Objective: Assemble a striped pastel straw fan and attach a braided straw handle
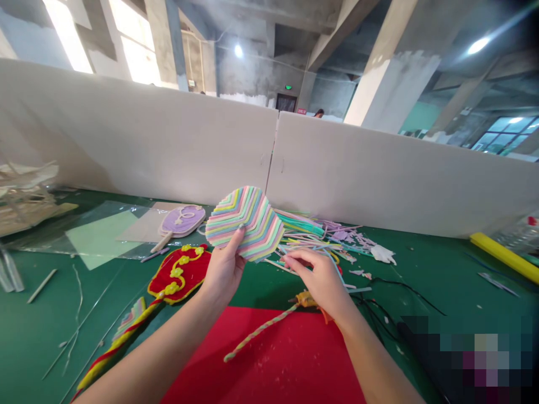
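Note:
My left hand (227, 262) grips a heart-like fan panel (246, 221) of pastel pipe cleaners laid in V-shaped stripes, thumb on its face. Just right of the panel, my right hand (314, 275) has its thumb and fingers pinched together; what they hold, if anything, is too small to make out. Behind that hand lies a pile of loose pipe cleaners (301, 224) in several colours. An orange glue gun (306, 299) rests partly hidden under the right wrist. Beside it, a twisted pipe-cleaner stick (261, 335) lies across the red sheet (269, 376).
To the left are a red fan with yellow flowers (179, 275) and a purple fan (184, 219). A pale green sheet (99, 238) lies near clear plastic. A white partition (168, 140) closes the table's back. A yellow bar (505, 258) and black cable (412, 292) are at right.

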{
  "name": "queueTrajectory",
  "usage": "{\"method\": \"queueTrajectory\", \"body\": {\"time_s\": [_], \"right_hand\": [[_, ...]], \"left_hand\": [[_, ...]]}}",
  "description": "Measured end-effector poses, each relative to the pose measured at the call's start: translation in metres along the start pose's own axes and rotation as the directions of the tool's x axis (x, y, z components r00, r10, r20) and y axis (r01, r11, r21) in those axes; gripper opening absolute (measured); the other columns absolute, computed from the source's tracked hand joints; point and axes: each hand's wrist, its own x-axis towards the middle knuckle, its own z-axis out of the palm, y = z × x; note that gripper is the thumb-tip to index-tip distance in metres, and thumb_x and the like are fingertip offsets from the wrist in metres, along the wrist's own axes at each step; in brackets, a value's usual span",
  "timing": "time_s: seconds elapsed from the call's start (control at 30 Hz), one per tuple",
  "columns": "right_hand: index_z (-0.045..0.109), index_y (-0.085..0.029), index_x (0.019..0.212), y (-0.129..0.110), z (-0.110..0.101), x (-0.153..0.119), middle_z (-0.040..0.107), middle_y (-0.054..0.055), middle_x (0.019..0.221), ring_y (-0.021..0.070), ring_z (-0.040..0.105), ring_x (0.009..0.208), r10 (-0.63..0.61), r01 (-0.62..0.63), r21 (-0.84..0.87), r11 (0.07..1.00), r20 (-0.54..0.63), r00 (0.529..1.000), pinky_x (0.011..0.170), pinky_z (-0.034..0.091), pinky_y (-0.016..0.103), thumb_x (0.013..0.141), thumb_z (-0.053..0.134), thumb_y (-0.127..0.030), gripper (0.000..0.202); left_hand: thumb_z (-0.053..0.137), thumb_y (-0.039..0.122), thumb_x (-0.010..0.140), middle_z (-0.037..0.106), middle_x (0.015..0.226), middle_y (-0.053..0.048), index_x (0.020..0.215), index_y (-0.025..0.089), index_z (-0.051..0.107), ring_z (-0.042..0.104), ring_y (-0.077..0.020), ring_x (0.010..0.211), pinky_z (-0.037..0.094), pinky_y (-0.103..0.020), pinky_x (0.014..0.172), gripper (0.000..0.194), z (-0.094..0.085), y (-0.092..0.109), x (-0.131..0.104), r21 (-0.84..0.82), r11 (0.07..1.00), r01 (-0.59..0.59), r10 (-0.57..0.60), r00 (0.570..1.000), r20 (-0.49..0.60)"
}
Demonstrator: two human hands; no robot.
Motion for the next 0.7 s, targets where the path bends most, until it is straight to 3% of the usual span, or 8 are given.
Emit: {"method": "queueTrajectory", "body": {"time_s": [0.33,0.5,0.7], "right_hand": [[0.066,-0.021,0.087,0.003,0.002,-0.001,0.065,0.004,0.078,0.0169,0.059,0.074,-0.246,0.228,-0.196,0.954,-0.073,0.966,0.071,0.046,0.029,0.086,0.051,-0.025,0.015],[0.063,-0.02,0.082,0.002,0.007,-0.003,0.063,0.003,0.073,0.0143,0.055,0.063,-0.242,0.226,-0.207,0.952,-0.057,0.969,0.063,0.045,0.027,0.087,0.049,-0.025,0.015],[0.061,-0.021,0.082,0.002,0.007,-0.003,0.063,0.004,0.077,0.0158,0.058,0.071,-0.202,0.194,-0.131,0.972,-0.046,0.978,0.065,0.046,0.027,0.087,0.049,-0.027,0.014]], "left_hand": [[0.066,0.019,0.075,0.067,0.111,-0.006,0.111,0.02,0.061,0.063,-0.0207,0.099,0.049,-0.033,0.091,0.036,0.001,-0.003,-0.005,0.052,0.999,0.012,-0.014,0.999,0.036],[0.065,0.021,0.076,0.066,0.113,-0.005,0.112,0.022,0.06,0.061,-0.0202,0.104,0.047,-0.032,0.093,0.036,0.004,-0.002,-0.008,0.035,0.999,-0.024,0.023,0.999,0.023],[0.066,0.021,0.076,0.066,0.112,-0.005,0.11,0.022,0.061,0.062,-0.0203,0.103,0.047,-0.032,0.094,0.035,0.006,0.0,-0.009,0.036,0.999,-0.029,0.029,1.0,-0.003]]}}
